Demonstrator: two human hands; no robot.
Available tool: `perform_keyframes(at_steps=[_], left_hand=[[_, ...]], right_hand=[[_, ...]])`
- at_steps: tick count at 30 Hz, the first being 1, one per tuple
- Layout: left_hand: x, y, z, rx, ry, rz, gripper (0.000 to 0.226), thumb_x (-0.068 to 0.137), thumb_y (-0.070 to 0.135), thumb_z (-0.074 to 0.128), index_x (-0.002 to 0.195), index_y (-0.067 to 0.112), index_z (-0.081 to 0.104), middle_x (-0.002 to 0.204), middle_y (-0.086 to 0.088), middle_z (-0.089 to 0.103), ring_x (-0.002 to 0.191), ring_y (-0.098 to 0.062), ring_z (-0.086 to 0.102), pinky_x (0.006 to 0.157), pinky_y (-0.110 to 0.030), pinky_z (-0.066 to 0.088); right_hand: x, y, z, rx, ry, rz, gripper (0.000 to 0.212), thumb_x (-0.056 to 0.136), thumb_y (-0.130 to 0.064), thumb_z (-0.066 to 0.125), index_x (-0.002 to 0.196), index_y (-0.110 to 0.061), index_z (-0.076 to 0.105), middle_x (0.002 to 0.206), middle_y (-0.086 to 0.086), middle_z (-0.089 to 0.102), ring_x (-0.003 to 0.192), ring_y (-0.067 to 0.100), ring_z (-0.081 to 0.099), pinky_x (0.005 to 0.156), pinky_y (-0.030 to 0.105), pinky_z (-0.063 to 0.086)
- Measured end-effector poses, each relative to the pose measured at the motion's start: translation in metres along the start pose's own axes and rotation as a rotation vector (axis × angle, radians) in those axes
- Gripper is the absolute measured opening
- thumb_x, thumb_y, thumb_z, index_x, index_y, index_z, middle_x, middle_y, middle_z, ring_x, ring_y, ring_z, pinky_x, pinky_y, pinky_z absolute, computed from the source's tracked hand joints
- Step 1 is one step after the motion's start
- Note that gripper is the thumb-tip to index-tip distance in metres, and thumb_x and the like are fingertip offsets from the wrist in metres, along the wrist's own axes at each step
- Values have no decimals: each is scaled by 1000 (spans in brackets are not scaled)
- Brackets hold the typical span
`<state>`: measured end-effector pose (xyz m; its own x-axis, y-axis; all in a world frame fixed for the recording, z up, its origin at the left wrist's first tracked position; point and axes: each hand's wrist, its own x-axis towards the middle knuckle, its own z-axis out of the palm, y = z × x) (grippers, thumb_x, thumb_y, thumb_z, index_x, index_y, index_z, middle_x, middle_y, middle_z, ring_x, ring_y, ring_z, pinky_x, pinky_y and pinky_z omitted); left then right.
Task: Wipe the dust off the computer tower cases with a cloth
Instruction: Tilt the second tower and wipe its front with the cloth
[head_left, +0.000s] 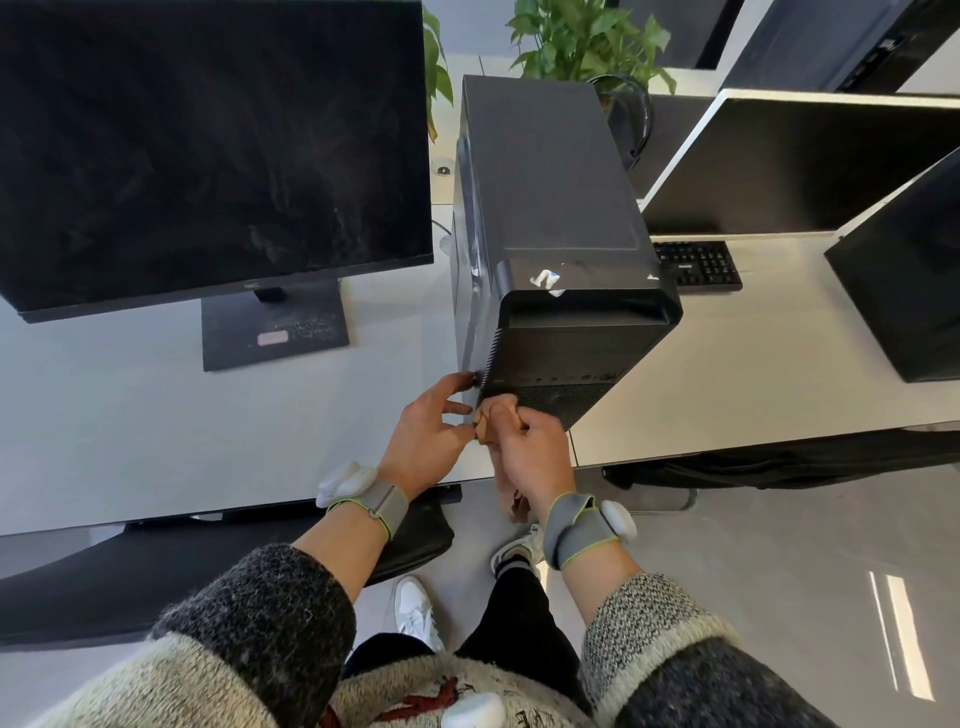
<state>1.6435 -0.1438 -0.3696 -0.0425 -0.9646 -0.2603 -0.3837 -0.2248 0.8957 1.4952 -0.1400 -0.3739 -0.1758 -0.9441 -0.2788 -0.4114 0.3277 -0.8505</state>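
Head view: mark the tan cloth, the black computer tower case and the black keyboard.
Tan cloth (491, 415), head view, bunched upper part.
Black computer tower case (550, 171), head view, top panel.
Black keyboard (698, 265), head view, key area.

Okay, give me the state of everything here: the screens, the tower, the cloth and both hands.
Big monitor: dark, streaked with dust.
White-framed monitor: dark.
Tower: upright on the desk.
Cloth: bunched against the tower's lower front corner.
Right hand: grips the cloth.
Left hand: fingers straight, touching the tower's front edge.
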Motion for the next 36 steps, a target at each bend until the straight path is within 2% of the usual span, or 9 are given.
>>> perform_keyframes(at_steps=[3, 6, 9, 12, 18, 23, 29, 34, 36], left_hand=[[-1, 0, -1, 3, -11, -1, 62, 93, 0, 63, 147, 28, 51, 136, 11, 56, 113, -7, 59, 82, -9, 48], [-1, -2, -1, 19, 9, 25, 67, 88, -11, 56, 144, 26, 55, 128, 9, 60, 113, -11, 61, 90, -24, 56], [1, -6, -1, 32, 22, 20, 71, 86, -14, 51, 142, 28, 57, 128, 9, 62, 113, -12, 62, 96, -33, 58], [2, -9, 0, 40, 19, 3, 75, 84, -17, 47, 141, 31, 57, 134, 9, 60, 114, -10, 62, 96, -30, 57], [1, -7, 0, 58, 14, 25, 70, 88, -15, 49, 145, 25, 55, 130, 12, 58, 110, -7, 59, 88, -17, 52], [1, -8, 1, 89, 3, -4, 75, 88, -17, 48, 147, 30, 51, 139, 11, 57, 106, 2, 60, 83, -6, 48], [3, -4, 1, 65, 8, 1, 74, 85, -15, 52, 146, 26, 53, 140, 6, 59, 110, -5, 61, 81, -10, 49], [-1, -2, 2, 67, -9, -11, 68, 90, -8, 58, 148, 27, 50, 143, 7, 57, 113, -5, 59, 84, -9, 46], [0, -3, 1, 65, -8, -11, 67, 91, -6, 59, 149, 26, 50, 143, 7, 57, 113, -6, 59, 82, -9, 45]], right_hand=[[-2, -4, 2, 17, -5, -16, 34, 104, -32, 61, 77, -15, 75, 71, 0, 71, 72, 19, 65, 65, 32, 51], [-10, -16, 5, 53, 35, -134, 32, 104, -32, 61, 79, -17, 74, 71, -5, 70, 71, 13, 66, 65, 28, 52], [-5, -8, 13, 10, 11, -82, 32, 103, -38, 62, 81, -17, 72, 73, -3, 70, 73, 17, 66, 66, 33, 53], [3, 3, 16, 13, -75, 74, 31, 102, -36, 63, 81, -16, 77, 77, -2, 75, 80, 21, 69, 70, 30, 52], [-4, -1, 15, 66, 13, -37, 39, 103, -39, 59, 74, -14, 69, 70, 0, 68, 71, 21, 62, 67, 37, 51], [6, 9, 7, 36, -25, 117, 34, 103, -32, 61, 78, -17, 79, 75, -4, 76, 81, 18, 70, 78, 34, 55], [-3, 0, 2, 135, 47, -52, 33, 105, -29, 60, 77, -17, 74, 73, -2, 71, 71, 12, 62, 66, 28, 50], [7, 15, 0, 60, 7, 123, 33, 102, -33, 63, 79, -14, 77, 77, 2, 74, 78, 20, 65, 68, 29, 48], [5, 8, -5, 115, 12, 84, 31, 101, -33, 64, 78, -17, 77, 75, -3, 73, 76, 13, 66, 69, 29, 51]])
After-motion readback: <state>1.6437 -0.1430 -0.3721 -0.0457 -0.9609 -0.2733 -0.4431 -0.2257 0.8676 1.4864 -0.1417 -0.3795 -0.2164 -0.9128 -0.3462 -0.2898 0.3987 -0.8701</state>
